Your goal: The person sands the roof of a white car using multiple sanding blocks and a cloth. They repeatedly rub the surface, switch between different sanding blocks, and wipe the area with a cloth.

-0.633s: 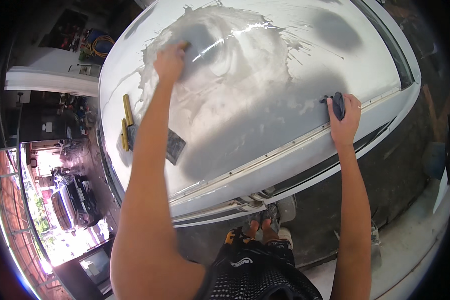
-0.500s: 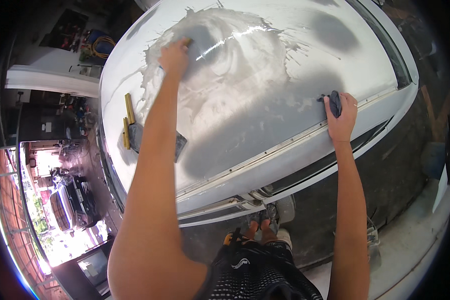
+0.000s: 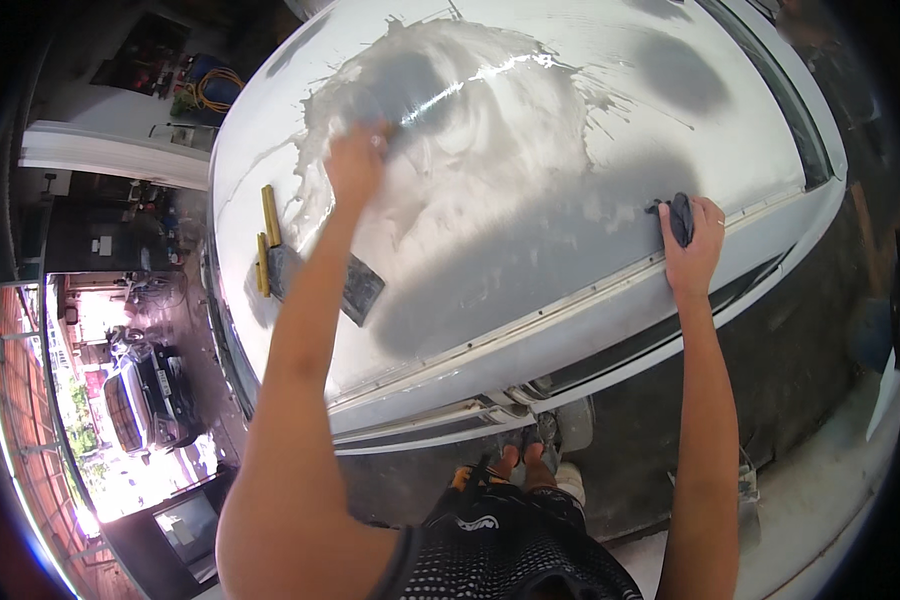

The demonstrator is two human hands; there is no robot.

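A white car roof (image 3: pixel 750 130) with wet, grey and whitish filler-like patches lies before me. My left hand (image 3: pixel 355 165), smeared by motion, is low over the wet patch at the roof's left part. Its fingers curl round something small pressed to the surface, too blurred to name. At the roof's near right edge my right hand (image 3: pixel 695 245) rests with a bunched dark grey cloth (image 3: pixel 681 218) between thumb and fingers. Beside my left forearm lie two narrow yellow bars (image 3: pixel 269 215) and a dark grey flat rectangular piece (image 3: pixel 363 291), partly covered by the arm.
A pale metal strip (image 3: pixel 510 312) runs along the roof's near side. Below it the car's door edge and a side mirror (image 3: pixel 573 422) stick out toward my legs. Far left, a dark vehicle (image 3: pixel 150 395) stands by a bright opening. A coiled yellow hose (image 3: pixel 217 90) is at the back left.
My left hand has slid nearer to me over the wet patch, its elbow bending more. The right hand still holds the cloth at the roof edge. The whole view has shifted slightly.
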